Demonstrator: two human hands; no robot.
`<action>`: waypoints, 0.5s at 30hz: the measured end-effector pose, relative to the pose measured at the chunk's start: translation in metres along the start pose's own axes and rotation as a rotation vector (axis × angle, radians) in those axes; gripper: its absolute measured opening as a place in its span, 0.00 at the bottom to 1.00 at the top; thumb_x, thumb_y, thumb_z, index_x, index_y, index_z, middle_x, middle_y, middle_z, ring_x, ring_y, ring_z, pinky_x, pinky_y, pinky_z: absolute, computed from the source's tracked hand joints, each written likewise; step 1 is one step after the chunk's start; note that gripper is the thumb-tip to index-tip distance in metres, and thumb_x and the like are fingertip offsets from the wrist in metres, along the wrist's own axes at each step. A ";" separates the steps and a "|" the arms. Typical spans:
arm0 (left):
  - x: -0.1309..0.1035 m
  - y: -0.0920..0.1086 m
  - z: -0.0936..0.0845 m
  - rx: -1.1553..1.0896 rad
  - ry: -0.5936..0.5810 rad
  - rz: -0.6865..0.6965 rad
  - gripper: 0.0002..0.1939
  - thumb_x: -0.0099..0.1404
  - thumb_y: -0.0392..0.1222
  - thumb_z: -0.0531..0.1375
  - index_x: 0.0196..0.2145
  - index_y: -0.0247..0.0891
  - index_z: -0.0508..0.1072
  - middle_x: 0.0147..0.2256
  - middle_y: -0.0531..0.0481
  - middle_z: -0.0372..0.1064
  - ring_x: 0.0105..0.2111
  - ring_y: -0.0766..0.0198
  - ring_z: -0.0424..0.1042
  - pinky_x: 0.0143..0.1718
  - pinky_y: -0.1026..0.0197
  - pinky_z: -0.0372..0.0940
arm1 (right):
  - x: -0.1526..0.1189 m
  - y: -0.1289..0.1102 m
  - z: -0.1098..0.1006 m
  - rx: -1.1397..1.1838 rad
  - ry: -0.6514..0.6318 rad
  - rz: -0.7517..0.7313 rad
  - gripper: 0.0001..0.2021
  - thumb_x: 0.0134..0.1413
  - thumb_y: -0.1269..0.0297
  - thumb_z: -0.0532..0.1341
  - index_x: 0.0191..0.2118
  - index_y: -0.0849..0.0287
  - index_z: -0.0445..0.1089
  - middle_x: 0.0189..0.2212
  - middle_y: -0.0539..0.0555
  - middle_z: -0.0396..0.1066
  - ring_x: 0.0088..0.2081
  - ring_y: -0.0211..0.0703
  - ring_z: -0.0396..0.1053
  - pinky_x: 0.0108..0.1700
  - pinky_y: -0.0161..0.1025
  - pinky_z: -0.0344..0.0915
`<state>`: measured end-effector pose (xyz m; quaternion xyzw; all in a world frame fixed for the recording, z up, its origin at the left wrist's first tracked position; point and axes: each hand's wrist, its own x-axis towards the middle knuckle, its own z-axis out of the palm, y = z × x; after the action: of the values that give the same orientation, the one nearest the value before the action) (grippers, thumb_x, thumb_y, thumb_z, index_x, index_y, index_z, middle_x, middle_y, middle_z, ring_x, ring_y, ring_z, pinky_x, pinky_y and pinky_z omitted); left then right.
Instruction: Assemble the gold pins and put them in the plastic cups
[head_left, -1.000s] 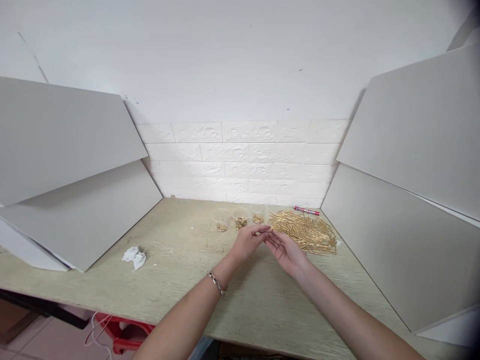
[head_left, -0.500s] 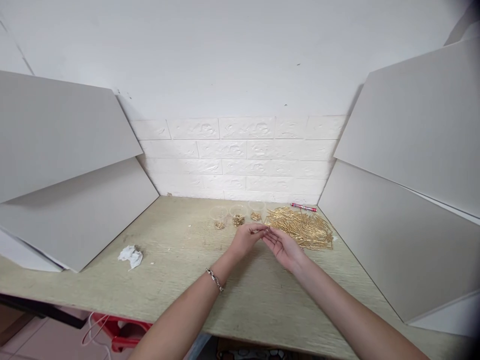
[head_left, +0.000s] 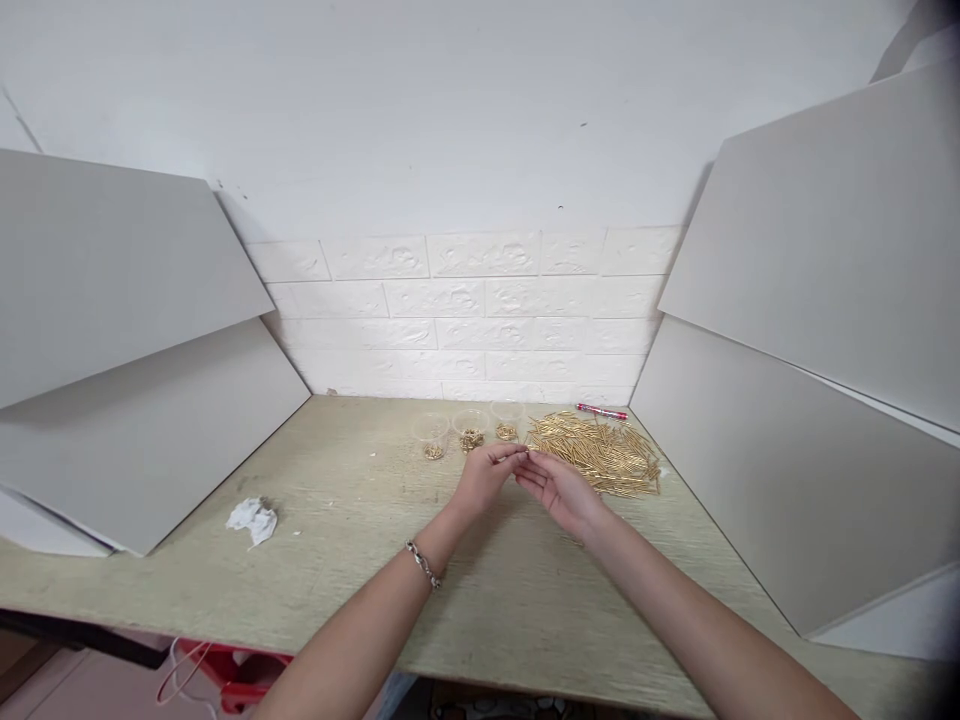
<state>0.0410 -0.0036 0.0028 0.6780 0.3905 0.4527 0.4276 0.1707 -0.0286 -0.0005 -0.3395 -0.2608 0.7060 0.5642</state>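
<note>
My left hand [head_left: 484,477] and my right hand [head_left: 559,490] meet fingertip to fingertip above the table. Both are closed in a pinch; whatever sits between the fingers is too small to make out. Just beyond my right hand lies a wide pile of thin gold-coloured metal rods [head_left: 596,452]. Three clear plastic cups stand in a row behind my left hand. The left cup [head_left: 432,430], the middle cup [head_left: 470,424] and the right cup [head_left: 507,411] each hold small gold-coloured pieces.
A red pen-like tube [head_left: 601,411] lies behind the pile. Crumpled white tissue [head_left: 253,520] rests on the left of the table [head_left: 337,580]. Grey panels [head_left: 142,430] flank both sides, with a white brick-pattern wall [head_left: 457,300] behind. Below the front edge is a red stool [head_left: 240,675].
The view has shifted slightly to the right. My hands stay together, with the right fingers curled in a little closer to the left fingertips.
</note>
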 end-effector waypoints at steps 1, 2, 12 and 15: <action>0.000 0.000 0.000 -0.007 0.008 -0.010 0.12 0.54 0.43 0.58 0.34 0.37 0.76 0.37 0.47 0.73 0.39 0.61 0.69 0.44 0.60 0.62 | -0.001 0.000 0.001 -0.013 -0.006 -0.002 0.03 0.43 0.70 0.61 0.29 0.62 0.71 0.29 0.54 0.74 0.34 0.37 0.71 0.42 0.35 0.67; 0.001 0.000 0.000 -0.014 0.014 -0.018 0.11 0.54 0.43 0.58 0.33 0.37 0.76 0.37 0.47 0.73 0.38 0.61 0.69 0.44 0.60 0.62 | -0.001 0.000 0.001 -0.026 -0.010 -0.005 0.04 0.43 0.70 0.62 0.29 0.62 0.71 0.29 0.54 0.74 0.34 0.38 0.71 0.42 0.36 0.67; 0.003 -0.001 -0.003 -0.177 -0.041 -0.101 0.11 0.52 0.44 0.59 0.29 0.33 0.75 0.30 0.49 0.71 0.33 0.64 0.67 0.38 0.63 0.61 | -0.002 -0.002 -0.001 -0.100 -0.058 0.028 0.07 0.42 0.66 0.64 0.31 0.63 0.71 0.29 0.55 0.73 0.32 0.38 0.71 0.39 0.35 0.67; 0.003 -0.001 -0.002 -0.231 -0.057 -0.109 0.12 0.51 0.46 0.60 0.28 0.33 0.74 0.28 0.50 0.69 0.31 0.66 0.65 0.36 0.64 0.60 | -0.001 -0.002 -0.003 -0.112 -0.074 0.043 0.09 0.42 0.65 0.64 0.32 0.63 0.71 0.29 0.55 0.73 0.33 0.38 0.71 0.39 0.35 0.67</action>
<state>0.0400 0.0003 0.0031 0.6146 0.3596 0.4513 0.5378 0.1745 -0.0295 -0.0010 -0.3495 -0.3133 0.7143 0.5191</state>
